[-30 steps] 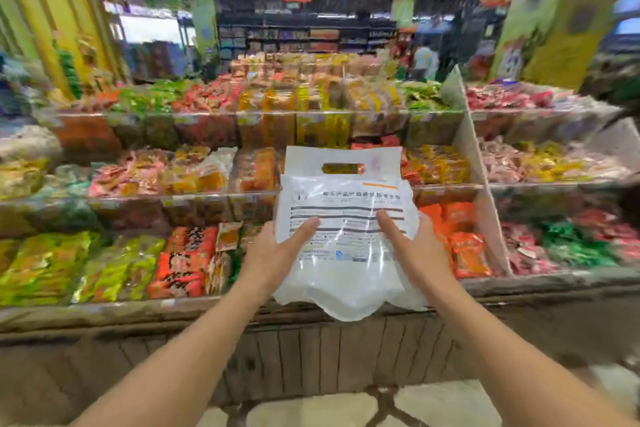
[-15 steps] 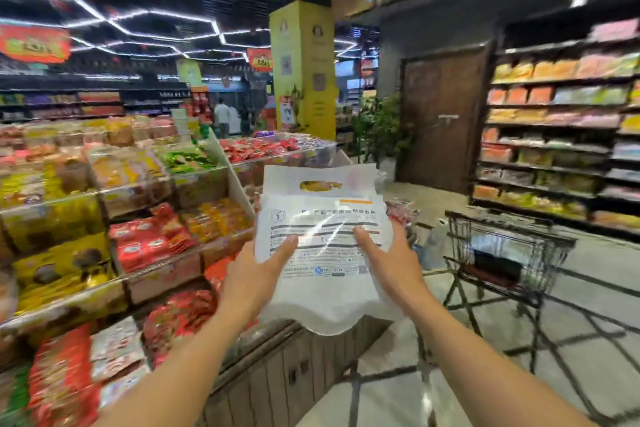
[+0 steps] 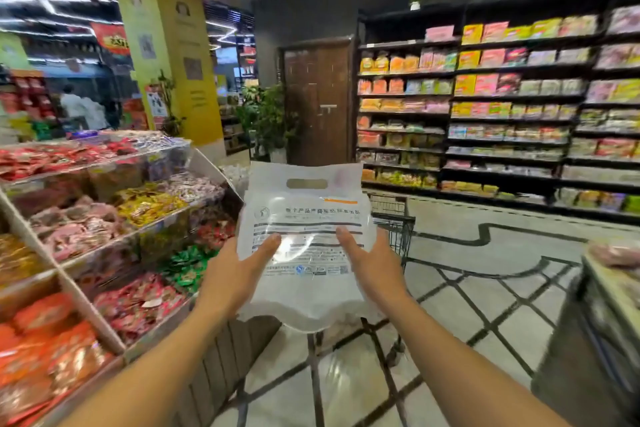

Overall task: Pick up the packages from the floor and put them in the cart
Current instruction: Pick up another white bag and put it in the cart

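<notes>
I hold a clear and white plastic package [image 3: 304,218] with a cut-out handle and printed text upright in front of me at chest height. My left hand [image 3: 239,274] grips its left edge, thumb across the front. My right hand [image 3: 372,267] grips its right edge the same way. Directly behind the package stands a black wire shopping cart [image 3: 398,222], mostly hidden by it; only its right side, a leg and a wheel show. What lies inside the cart is hidden.
A tiered snack display stand [image 3: 114,236] with a wooden base runs along my left. Dark shelves of packets [image 3: 502,107] line the far right wall. Another counter corner [image 3: 609,288] juts in at the right. Tiled floor [image 3: 467,305] lies ahead; a person stands far left.
My view has swung right from the snack display toward the aisle. The cart, earlier off to the right of the package, now stands directly behind it and closer. Both hands keep the same grip.
</notes>
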`<state>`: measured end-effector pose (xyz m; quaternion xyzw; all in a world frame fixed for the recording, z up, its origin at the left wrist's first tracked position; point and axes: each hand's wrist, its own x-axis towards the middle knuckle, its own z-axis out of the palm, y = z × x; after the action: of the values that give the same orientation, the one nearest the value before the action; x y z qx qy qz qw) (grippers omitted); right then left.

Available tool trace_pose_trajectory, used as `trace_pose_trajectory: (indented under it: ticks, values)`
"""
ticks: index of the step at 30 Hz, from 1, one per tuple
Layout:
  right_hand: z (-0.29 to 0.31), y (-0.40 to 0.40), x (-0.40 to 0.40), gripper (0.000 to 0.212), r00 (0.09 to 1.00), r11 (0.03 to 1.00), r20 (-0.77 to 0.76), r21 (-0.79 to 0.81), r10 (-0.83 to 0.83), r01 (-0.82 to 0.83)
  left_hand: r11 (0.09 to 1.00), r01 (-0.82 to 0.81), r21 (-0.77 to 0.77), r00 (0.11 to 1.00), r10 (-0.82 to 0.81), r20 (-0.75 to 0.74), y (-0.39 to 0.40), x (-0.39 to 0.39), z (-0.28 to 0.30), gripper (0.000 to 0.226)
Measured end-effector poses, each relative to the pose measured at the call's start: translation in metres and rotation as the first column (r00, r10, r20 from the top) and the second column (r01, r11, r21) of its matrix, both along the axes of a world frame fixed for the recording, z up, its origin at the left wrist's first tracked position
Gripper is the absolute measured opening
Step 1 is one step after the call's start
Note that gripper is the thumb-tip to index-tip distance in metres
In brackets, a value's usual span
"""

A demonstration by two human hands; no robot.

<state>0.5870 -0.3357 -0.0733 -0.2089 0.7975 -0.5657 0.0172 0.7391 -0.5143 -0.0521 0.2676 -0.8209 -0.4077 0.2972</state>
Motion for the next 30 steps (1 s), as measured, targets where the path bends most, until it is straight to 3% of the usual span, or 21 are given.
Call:
trace_pose_trajectory:
  ticks: [2,5,12,15,18,22,26,30]
  values:
    - [-0.004,0.012,-0.029,0.083,0.999,0.999,0.012,-0.011,-0.030,0.030,0.999,0.051,-0.009,0.999,-0.051,-0.011,0.005,-0.037,-0.007,0.042]
    - [-0.015,0.022,-0.077,0.068,0.997,0.997,0.032,-0.018,-0.076,0.077,0.992,0.123,-0.029,0.992,-0.123,-0.017,0.004,-0.096,-0.021,0.064]
    - [-0.027,0.012,-0.208,0.060,0.981,0.981,0.031,0.033,-0.191,0.189,0.966,0.256,0.046,0.967,-0.255,-0.010,-0.019,-0.253,-0.042,0.047]
    - [-0.022,0.002,-0.268,0.078,0.973,0.971,0.015,0.058,-0.231,0.230,0.949,0.301,0.096,0.953,-0.299,-0.044,-0.034,-0.321,-0.041,0.054]
    - [-0.014,-0.002,-0.325,0.083,0.961,0.958,-0.003,0.082,-0.275,0.274,0.931,0.341,0.128,0.940,-0.333,-0.080,-0.046,-0.387,-0.042,0.040]
    - [-0.009,-0.001,-0.393,0.077,0.954,0.951,0.016,0.084,-0.298,0.296,0.910,0.380,0.164,0.925,-0.371,-0.081,-0.055,-0.464,-0.047,0.083]
    - [-0.020,-0.001,-0.461,0.081,0.948,0.947,0.039,0.067,-0.316,0.313,0.921,0.370,0.124,0.928,-0.373,-0.002,-0.048,-0.533,-0.045,0.036]
    - [-0.032,0.007,-0.537,0.085,0.949,0.950,0.055,0.061,-0.310,0.307,0.933,0.356,0.057,0.933,-0.358,0.038,-0.035,-0.610,-0.051,0.026]
